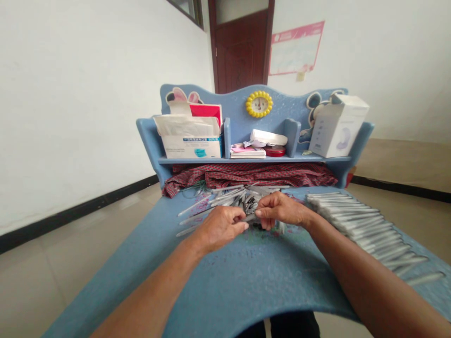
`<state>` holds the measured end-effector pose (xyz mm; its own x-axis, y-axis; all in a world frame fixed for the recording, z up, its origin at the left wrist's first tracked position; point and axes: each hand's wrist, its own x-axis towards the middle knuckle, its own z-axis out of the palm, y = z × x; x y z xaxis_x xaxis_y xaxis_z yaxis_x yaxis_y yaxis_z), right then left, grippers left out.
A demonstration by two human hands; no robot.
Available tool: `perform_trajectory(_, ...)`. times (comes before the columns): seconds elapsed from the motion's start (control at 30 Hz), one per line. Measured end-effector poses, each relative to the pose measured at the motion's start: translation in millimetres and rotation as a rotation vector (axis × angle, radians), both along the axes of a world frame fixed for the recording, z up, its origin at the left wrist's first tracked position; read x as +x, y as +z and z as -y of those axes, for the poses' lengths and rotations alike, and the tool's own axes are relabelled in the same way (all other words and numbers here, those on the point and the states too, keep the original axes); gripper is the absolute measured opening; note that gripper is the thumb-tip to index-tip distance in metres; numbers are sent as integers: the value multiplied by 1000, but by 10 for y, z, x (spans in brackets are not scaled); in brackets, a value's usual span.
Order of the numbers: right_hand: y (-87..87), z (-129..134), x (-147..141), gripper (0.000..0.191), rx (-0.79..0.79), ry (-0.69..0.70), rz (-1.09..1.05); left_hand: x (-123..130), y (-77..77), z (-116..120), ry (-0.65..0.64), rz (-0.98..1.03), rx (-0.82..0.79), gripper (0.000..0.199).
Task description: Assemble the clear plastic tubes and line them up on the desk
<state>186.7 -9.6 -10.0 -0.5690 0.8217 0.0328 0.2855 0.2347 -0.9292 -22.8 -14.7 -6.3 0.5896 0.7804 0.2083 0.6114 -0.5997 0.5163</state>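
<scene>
Over the middle of the blue desk [211, 291], my left hand [221, 226] and my right hand [280, 210] are close together. Both pinch a slim greyish pen [250, 218] that spans the gap between my fingers. Much of it is hidden by the fingertips. Behind the hands lies a loose heap of pale, slender pens [229, 193], some pointing out to the left. Small dark pieces [249, 204], perhaps pen caps, sit between the hands. Right of my right forearm, many similar pens [362, 230] lie side by side in a long row.
A red checked cloth [253, 175] is bunched under the desk's shelf [197, 160]. The shelf holds a mask box [192, 141], papers [247, 153], a red round tin [275, 151] and a white box [338, 126]. A yellow flower-shaped clock [259, 104] is on the backboard.
</scene>
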Motion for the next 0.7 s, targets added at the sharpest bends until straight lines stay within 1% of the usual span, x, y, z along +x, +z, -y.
perform_trajectory(0.2, 0, -20, 29, 37, 45, -59, -34, -30, 72, -12, 7, -94, 5, 17)
perform_trajectory(0.27, -2, -24, 23, 36, 61, -68, -31, -34, 88, -20, 25, -97, 19, 15)
perform_trajectory(0.33, -3, -32, 18, 36, 89, -106, -35, -43, 98, -38, 47, -71, 37, 14)
perform_trajectory(0.43, -6, -54, 21, 35, 128, -200, -28, -65, 119, -74, 92, 13, 38, 15)
perform_trajectory(0.5, -15, -72, 29, 33, 135, -246, -15, -82, 135, -93, 142, 102, -3, 17)
perform_trajectory(0.6, -40, -97, 42, 27, 131, -260, 11, -96, 155, -102, 231, 263, -84, 20)
perform_trajectory(0.7, -71, -116, 51, 21, 126, -256, 51, -91, 167, -91, 281, 381, -164, 20)
